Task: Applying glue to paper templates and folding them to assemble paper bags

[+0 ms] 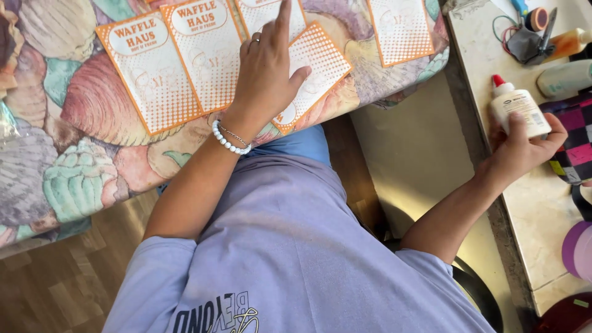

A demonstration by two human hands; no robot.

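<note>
Left fingers: my left hand [266,74] lies flat on an orange-and-white card [314,71]. The fingers are spread and grip nothing; one points up.
Right fingers: my right hand [521,148] is wrapped tight around a white glue bottle [521,111] with a red cap.
Where the card is: on the shell-print cloth [74,160], just beside more cards [179,61] of the same kind laid in a row.
Where the bottle is: standing upright on the pale worktop [542,209] at my right, well apart from the cards.
Around it: a lotion tube, scissors and a checked bag sit near the bottle.
Step in hand: I think I am holding the card still while I fetch the glue.
Next move needs: I guess the bottle must come over to the card, with the cap off.
</note>
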